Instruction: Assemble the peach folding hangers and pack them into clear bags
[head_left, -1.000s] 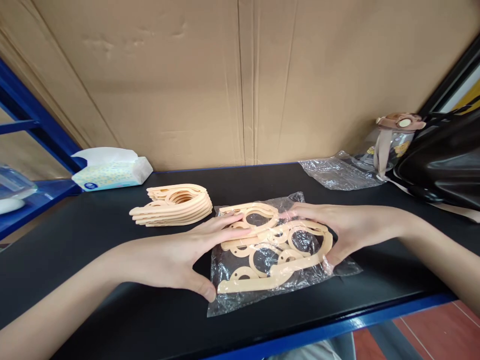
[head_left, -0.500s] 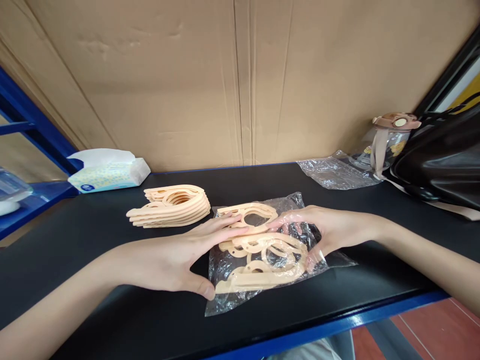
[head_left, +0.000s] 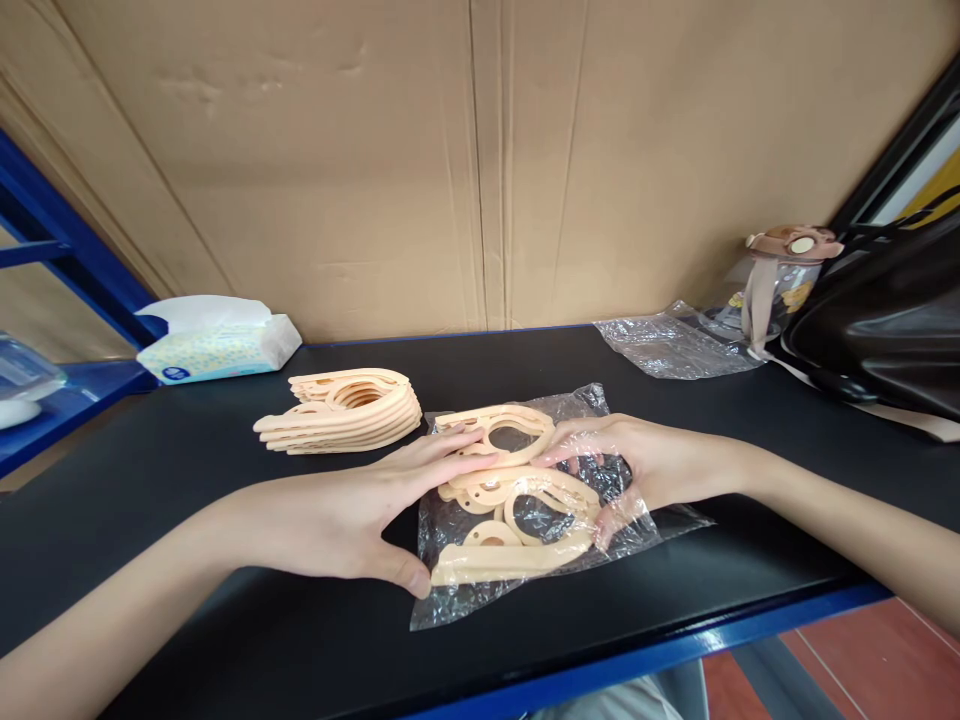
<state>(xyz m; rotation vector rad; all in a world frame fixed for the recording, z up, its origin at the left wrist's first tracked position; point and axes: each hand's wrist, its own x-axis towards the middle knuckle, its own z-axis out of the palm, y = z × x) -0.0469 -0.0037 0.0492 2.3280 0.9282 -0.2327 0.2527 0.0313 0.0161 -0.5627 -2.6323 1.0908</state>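
A clear plastic bag (head_left: pixel 457 605) lies on the black table, with several cream plastic folding-hanger-like pieces (head_left: pixel 495 565) inside it. My left hand (head_left: pixel 337 520) rests on the bag's left side, fingers spread over the upper pieces and thumb at the lower left piece. From the right, my right hand (head_left: pixel 645 460) reaches into the bag, its fingers under the film. Its fingertips touch the upper pieces and its thumb presses the right end of the lower ones. Left of the bag sits a neat stack of matching cream pieces (head_left: pixel 337 415).
A tissue pack (head_left: pixel 217 345) stands at the back left, by a blue frame. Another clear bag (head_left: pixel 675 345), a strapped bottle (head_left: pixel 795 280) and a black bag (head_left: pixel 885 310) are at the back right. Cardboard (head_left: pixel 337 180) lines the back edge.
My right thumb and the lower pieces under it have shifted slightly left inside the bag, so these pieces sit closer together. My left hand has stayed in place.
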